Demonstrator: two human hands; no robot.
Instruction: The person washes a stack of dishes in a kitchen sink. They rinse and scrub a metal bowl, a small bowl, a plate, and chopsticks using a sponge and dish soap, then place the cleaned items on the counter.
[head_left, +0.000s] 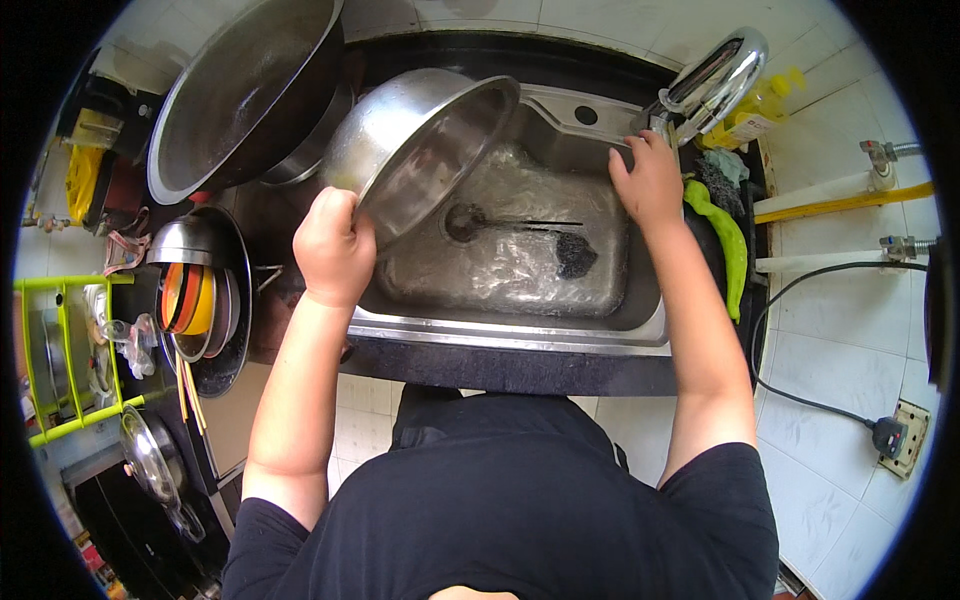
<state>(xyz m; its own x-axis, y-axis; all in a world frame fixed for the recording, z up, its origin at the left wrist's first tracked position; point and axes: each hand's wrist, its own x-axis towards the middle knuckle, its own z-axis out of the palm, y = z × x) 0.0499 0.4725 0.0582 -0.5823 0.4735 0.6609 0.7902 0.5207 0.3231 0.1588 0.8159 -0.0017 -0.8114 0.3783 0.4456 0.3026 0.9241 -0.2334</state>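
Head view: left hand [335, 248] tight on metal bowl [420, 150] rim, right hand [648, 178] loosely spread by faucet [715, 85], open sink [540, 335] room between.

Black counter [500, 370], inset steel sink [530, 333], apparently dark pan [228, 368]

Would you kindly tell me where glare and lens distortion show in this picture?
In the head view, bright highlights streak the curved chrome faucet and the rippled water in the rectangular steel sink; in the same view, a softer sheen lies on the round silver metal bowl; also there, the glossy white wall tiles bend toward the fisheye rim, beyond which the corners are black.
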